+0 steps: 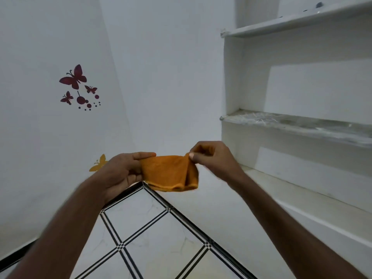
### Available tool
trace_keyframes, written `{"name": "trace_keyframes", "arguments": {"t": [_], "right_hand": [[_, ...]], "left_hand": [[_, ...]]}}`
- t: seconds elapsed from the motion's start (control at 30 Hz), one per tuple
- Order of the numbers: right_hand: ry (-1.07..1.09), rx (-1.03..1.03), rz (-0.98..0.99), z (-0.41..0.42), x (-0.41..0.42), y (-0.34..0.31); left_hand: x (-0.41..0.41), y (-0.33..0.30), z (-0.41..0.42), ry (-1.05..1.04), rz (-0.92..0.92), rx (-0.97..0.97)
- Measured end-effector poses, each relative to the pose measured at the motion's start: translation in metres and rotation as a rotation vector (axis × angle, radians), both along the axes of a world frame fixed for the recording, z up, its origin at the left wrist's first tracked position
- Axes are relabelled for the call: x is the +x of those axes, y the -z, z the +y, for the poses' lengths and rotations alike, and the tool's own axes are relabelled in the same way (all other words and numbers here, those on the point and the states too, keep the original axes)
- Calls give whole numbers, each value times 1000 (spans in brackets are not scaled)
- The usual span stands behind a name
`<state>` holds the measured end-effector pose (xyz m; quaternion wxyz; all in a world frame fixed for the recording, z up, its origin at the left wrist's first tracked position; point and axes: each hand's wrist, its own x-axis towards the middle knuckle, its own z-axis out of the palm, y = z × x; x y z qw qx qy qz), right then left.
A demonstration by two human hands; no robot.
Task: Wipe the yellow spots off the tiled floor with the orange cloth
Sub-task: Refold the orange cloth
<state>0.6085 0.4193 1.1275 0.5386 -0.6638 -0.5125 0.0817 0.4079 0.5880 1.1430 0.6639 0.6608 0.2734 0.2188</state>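
Orange cloth (pixel 171 173) sits dead center of the frame, held up in the air between both hands, well above the tiled floor (pixel 145 234). It's folded over on itself, with the doubled hem hanging along the bottom edge. Left hand (pixel 122 172) has the left side of it, palm turned up, thumb lying over the top edge and fingers curled in underneath, so it's clamped on the fabric. Right hand (pixel 211 158) is pinching the top right corner between thumb and fingertips, other fingers tucked in close. Both bare forearms come up from the bottom corners of the frame.

Floor fills the lower middle: white tiles with black-and-white striped lines between them, running diagonally. Can't make out any yellow spots on the part that shows.

Left side of the frame is a white wall with dark red butterfly stickers (pixel 77 87) in the upper left and a yellow butterfly sticker (pixel 99 164) just past the left wrist. Right side has built-in white shelves (pixel 291 125), the middle one looking dusty.
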Motion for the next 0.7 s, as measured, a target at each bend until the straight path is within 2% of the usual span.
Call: {"name": "trace_keyframes", "arguments": {"t": [0.07, 0.17, 0.33, 0.4, 0.47, 0.57, 0.63, 0.7], "right_hand": [[-96, 29, 155, -14, 6, -13], [-169, -4, 238, -29, 17, -30], [-227, -68, 324, -46, 28, -52], [-229, -50, 326, -47, 24, -55], [-207, -14, 386, -42, 20, -57], [-98, 13, 565, -17, 14, -50], [9, -101, 646, 4, 13, -32], [65, -243, 630, 19, 10, -7]], "left_hand": [[-4, -9, -16, 80, 135, 252], [-9, -28, -32, 159, 243, 489], [-28, -59, -42, 296, 400, 678], [-33, -67, -45, 311, 373, 715], [-29, -69, -49, 291, 206, 575], [-7, -60, -59, 83, -64, 167], [14, -46, -60, -56, -140, -2], [30, -30, -57, -143, -137, -87]]}}
